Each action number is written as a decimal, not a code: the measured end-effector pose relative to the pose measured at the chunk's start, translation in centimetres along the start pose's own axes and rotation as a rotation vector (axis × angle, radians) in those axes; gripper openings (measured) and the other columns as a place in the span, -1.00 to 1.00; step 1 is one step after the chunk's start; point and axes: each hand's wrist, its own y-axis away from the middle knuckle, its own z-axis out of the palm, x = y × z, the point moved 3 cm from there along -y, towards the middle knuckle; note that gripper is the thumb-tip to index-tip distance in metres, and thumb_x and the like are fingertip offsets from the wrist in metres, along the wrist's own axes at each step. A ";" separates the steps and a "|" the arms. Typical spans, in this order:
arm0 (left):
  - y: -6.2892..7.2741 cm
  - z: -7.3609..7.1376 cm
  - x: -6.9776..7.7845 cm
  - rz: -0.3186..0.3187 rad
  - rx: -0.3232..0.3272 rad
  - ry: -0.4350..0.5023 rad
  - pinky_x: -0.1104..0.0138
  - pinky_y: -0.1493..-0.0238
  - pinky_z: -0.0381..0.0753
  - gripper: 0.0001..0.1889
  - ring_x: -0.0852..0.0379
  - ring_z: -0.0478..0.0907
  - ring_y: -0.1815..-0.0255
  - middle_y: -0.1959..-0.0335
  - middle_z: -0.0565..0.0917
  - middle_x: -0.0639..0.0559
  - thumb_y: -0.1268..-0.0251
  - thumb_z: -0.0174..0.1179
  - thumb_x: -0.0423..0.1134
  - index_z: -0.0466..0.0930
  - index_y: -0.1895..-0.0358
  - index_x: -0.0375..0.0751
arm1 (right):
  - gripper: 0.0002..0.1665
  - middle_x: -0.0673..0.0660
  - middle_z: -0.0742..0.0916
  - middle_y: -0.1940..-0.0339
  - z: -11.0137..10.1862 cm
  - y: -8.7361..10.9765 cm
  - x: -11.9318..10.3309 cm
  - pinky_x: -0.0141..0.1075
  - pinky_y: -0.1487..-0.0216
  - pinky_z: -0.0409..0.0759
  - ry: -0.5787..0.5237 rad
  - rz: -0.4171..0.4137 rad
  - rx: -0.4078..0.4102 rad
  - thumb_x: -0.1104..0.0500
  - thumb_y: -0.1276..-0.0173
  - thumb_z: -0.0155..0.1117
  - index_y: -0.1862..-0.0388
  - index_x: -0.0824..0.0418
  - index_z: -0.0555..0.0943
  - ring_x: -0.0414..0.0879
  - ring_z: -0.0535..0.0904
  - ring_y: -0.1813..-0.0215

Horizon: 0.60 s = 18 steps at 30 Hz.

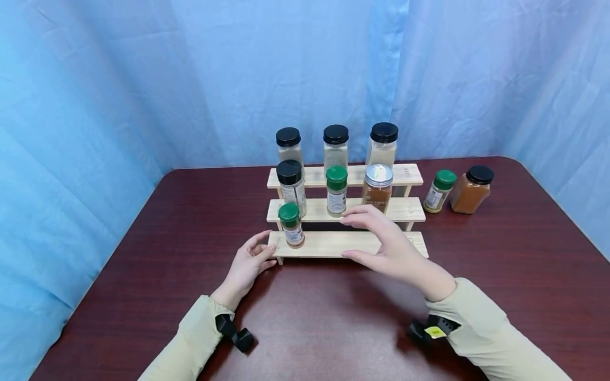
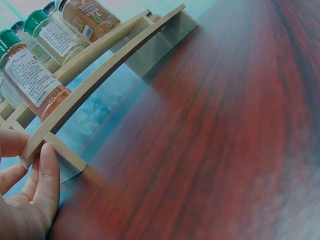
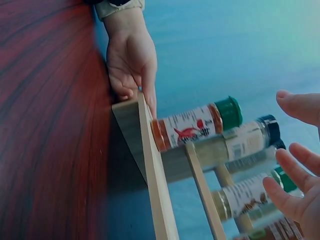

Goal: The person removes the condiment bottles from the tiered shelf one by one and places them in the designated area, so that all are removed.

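Observation:
A three-tier wooden spice rack (image 1: 333, 243) stands mid-table. On its lowest step, at the left, is one small green-lidded jar of red spice (image 1: 292, 226), also in the left wrist view (image 2: 31, 80) and the right wrist view (image 3: 192, 125). My left hand (image 1: 263, 252) touches the rack's front left corner with straight fingers (image 2: 46, 175), and the right wrist view shows this hand (image 3: 132, 65) too. My right hand (image 1: 355, 238) hovers over the lowest step with its fingers (image 3: 295, 167) spread and nothing in it.
The middle step holds a black-lidded jar (image 1: 291, 186), a green-lidded jar (image 1: 336, 191) and a silver-lidded jar (image 1: 377, 188). Three black-lidded jars (image 1: 335, 147) stand on the top step. On the table to the rack's right are a green-lidded jar (image 1: 439, 191) and a squat amber jar (image 1: 472, 189). Blue curtains hang behind.

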 end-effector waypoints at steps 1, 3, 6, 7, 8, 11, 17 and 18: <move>0.0 0.0 0.0 -0.001 0.001 -0.001 0.52 0.32 0.61 -0.47 0.36 0.48 0.43 0.46 0.50 0.18 -0.36 0.03 -0.47 0.19 -0.38 -0.31 | -0.36 0.22 0.56 -0.06 0.3 -0.2 0.0 -0.41 -0.17 0.49 -0.012 0.001 -0.004 0.42 0.08 0.49 -0.05 0.29 0.53 -0.10 0.45 -0.13; 0.0 0.0 0.0 -0.003 0.002 -0.001 0.52 0.32 0.61 -0.47 0.36 0.48 0.43 0.46 0.50 0.18 -0.36 0.03 -0.47 0.18 -0.38 -0.31 | -0.37 0.22 0.55 -0.08 0.9 -0.5 -0.2 -0.33 -0.17 0.53 -0.030 0.010 -0.021 0.41 0.06 0.49 -0.06 0.30 0.52 -0.07 0.45 -0.14; 0.0 0.0 0.0 -0.003 0.000 -0.003 0.52 0.32 0.61 -0.47 0.36 0.48 0.43 0.46 0.50 0.17 -0.36 0.03 -0.47 0.18 -0.38 -0.31 | -0.38 0.22 0.53 -0.12 1.6 -1.0 -0.3 -0.24 -0.17 0.55 -0.058 0.017 -0.043 0.39 0.03 0.49 -0.08 0.29 0.51 -0.03 0.44 -0.16; 0.0 0.0 0.0 -0.003 0.000 -0.003 0.52 0.32 0.61 -0.47 0.36 0.48 0.43 0.45 0.50 0.17 -0.36 0.03 -0.47 0.18 -0.38 -0.31 | -0.38 0.22 0.53 -0.12 1.9 -1.2 -0.3 -0.21 -0.17 0.55 -0.064 0.017 -0.048 0.38 0.02 0.49 -0.08 0.29 0.51 -0.02 0.44 -0.16; 0.0 0.0 0.0 -0.002 0.000 -0.003 0.52 0.32 0.61 -0.47 0.36 0.48 0.43 0.45 0.50 0.17 -0.36 0.03 -0.47 0.18 -0.38 -0.31 | -0.38 0.23 0.52 -0.13 2.1 -1.3 -0.4 -0.20 -0.18 0.55 -0.068 0.017 -0.054 0.37 0.01 0.49 -0.08 0.29 0.51 -0.01 0.43 -0.17; 0.0 -0.1 0.0 -0.001 0.001 -0.001 0.52 0.32 0.61 -0.47 0.36 0.48 0.43 0.45 0.51 0.17 -0.36 0.03 -0.47 0.18 -0.38 -0.31 | -0.40 0.24 0.52 -0.13 2.9 -1.7 -0.3 -0.17 -0.19 0.53 -0.060 0.010 -0.068 0.32 -0.01 0.49 -0.08 0.27 0.51 0.01 0.42 -0.18; 0.0 0.0 -0.1 -0.004 -0.001 0.007 0.52 0.33 0.61 -0.47 0.36 0.49 0.43 0.46 0.51 0.18 -0.36 0.02 -0.47 0.18 -0.38 -0.31 | -0.40 0.22 0.51 -0.12 4.1 -2.3 -0.3 -0.12 -0.21 0.44 -0.017 -0.010 -0.086 0.25 -0.04 0.49 -0.09 0.27 0.52 0.03 0.42 -0.18; 0.0 0.0 -0.1 -0.003 -0.002 0.007 0.52 0.33 0.61 -0.47 0.36 0.49 0.43 0.46 0.51 0.18 -0.36 0.02 -0.47 0.18 -0.38 -0.31 | -0.40 0.23 0.50 -0.13 4.3 -2.4 -0.3 -0.11 -0.21 0.44 -0.017 -0.006 -0.088 0.25 -0.04 0.49 -0.10 0.27 0.52 0.03 0.42 -0.19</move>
